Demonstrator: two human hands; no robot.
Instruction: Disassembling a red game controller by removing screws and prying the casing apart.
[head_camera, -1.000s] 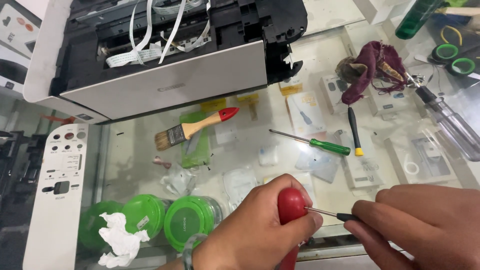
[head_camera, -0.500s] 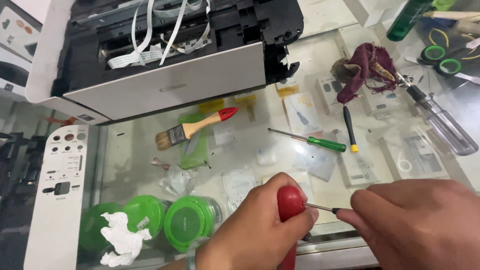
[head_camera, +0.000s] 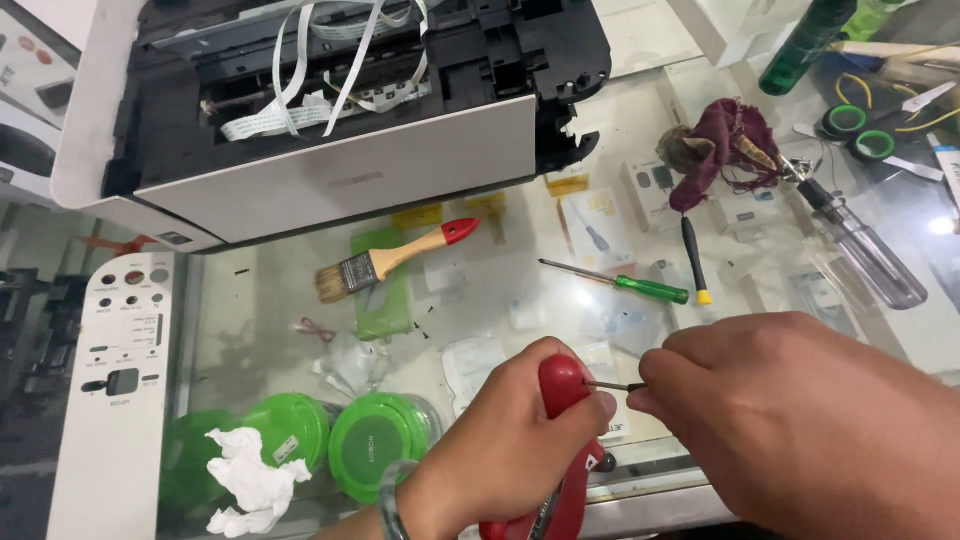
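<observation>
My left hand is wrapped around a red-handled tool at the bottom centre, over the glass counter. A thin dark metal pin sticks out of the red handle to the right. The fingertips of my right hand pinch the far end of that pin. Most of the red tool is hidden under my left fingers.
An opened printer with loose white ribbon cables fills the back left. A paintbrush, a green-handled screwdriver, a black and yellow screwdriver and a clear-handled one lie on the glass. A white control panel lies left; green lids sit near.
Both hands stay on the red tool and pin, shifting slightly left and closer together. The view has tilted a little.
</observation>
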